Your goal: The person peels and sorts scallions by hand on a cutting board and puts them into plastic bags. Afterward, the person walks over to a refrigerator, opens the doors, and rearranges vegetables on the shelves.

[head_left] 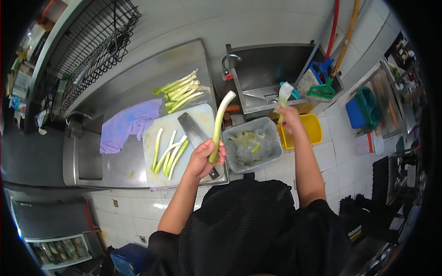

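Holding a leek [223,112] above a resting cleaver [191,125]

Several leek stalks [168,158] lay across one another on the left of the cutting board [202,112], and a nudge from the sleeve or forearm could have rolled them towards the front of the bench [113,172]. The graver risk, I judged, was the cleaver: its blade rested on the board and its dark handle [214,173] showed close below the left hand [206,158], near the bench edge. A dropped wrist could have swung the blade or tipped the whole thing off. The leek itself, long and gripped only low down, could have slipped or bent had the fingers loosened. Further right, the blurred pale piece [286,92] could have fallen outside the grey bin [258,162], onto the floor or into the yellow tub [315,131], if let go at that spot.

As for placing, the left hand was closed around the leek's green lower part, the pale end rising and curving beyond the fingers, between the board and the bin. The right hand [290,120], well apart from it, was closed about the pale piece near the lower end, raised before the sink [267,69]; its exact finger hold was too blurred to tell
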### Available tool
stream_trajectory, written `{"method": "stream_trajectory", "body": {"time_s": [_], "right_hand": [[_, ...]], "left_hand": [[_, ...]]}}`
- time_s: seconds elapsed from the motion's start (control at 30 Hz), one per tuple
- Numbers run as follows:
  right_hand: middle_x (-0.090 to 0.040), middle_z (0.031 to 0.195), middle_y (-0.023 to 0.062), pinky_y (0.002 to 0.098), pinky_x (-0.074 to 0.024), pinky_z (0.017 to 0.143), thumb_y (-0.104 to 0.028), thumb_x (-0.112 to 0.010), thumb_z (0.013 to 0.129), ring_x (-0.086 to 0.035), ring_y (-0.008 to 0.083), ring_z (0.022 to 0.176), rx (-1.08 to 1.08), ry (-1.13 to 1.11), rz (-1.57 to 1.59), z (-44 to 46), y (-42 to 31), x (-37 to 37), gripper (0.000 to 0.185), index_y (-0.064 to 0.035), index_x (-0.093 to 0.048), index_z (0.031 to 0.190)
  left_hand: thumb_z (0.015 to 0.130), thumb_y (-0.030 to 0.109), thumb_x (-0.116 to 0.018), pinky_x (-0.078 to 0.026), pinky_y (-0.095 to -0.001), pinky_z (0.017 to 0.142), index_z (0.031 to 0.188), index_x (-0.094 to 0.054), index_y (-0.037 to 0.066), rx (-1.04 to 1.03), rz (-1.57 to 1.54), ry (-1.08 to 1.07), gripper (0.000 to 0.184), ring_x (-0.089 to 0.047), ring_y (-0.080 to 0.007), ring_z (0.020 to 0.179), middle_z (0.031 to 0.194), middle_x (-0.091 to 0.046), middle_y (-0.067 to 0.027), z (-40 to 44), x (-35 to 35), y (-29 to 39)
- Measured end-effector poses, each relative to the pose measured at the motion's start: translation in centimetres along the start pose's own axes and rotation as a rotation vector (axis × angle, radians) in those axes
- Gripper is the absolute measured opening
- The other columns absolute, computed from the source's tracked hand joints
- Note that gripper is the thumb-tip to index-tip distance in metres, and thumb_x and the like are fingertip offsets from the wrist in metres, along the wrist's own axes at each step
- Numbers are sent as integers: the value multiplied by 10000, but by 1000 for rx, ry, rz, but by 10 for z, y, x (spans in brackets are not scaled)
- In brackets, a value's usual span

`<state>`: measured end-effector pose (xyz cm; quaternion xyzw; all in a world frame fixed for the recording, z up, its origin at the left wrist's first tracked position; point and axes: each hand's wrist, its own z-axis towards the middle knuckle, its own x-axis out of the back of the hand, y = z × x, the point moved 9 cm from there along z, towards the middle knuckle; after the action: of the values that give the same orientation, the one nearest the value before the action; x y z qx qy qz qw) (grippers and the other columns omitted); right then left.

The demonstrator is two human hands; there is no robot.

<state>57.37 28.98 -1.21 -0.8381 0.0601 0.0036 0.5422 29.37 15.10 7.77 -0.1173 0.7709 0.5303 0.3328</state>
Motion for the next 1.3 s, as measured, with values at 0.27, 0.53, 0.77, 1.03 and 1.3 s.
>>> {"method": "stream_trajectory", "body": {"time_s": [0.27,0.53,0.77,1.03,1.3], "right_hand": [[-600,575,153,408,-469,592,-419,-582,776,-610,298,576,-77,-59,-843,11,171,-3,425,-6,-629,690],[-585,593,96,289,-432,424,-230,-615,771,-545,177,446,-168,-121,-914,-27,228,-27,258,15,-623,853],[-626,691,126,309,-477,559,-230,-616,780,-601,189,554,-84,46,-850,-50,211,-55,340,36,-598,990],[-657,844,180,372,-486,743,-302,-631,760,-635,315,809,-219,265,-804,-122,187,-48,373,-20,-632,1005],[-652,884,129,321,-483,753,-237,-656,774,-626,222,829,232,222,-570,-104,51,-98,348,-19,-606,1040]], "left_hand": [[870,172,-529,-435,-411,741,1044,-540,1,-252,1385,805,245,-554,-352,820,887,-578,-196,-106,163,89],[770,182,-653,-400,-422,856,1043,-611,36,-158,1746,916,312,-474,-335,1009,1068,-524,-180,-105,216,119],[748,175,-646,-389,-421,831,951,-669,69,-304,1735,580,230,-498,-313,960,973,-548,-149,86,225,152],[721,196,-630,-372,-407,850,907,-674,68,-191,2197,315,230,-477,-291,1013,995,-532,-159,186,211,133],[855,96,-550,-438,-267,602,854,-542,6,-437,918,138,90,-548,-118,676,823,-556,-51,139,109,186]]}}
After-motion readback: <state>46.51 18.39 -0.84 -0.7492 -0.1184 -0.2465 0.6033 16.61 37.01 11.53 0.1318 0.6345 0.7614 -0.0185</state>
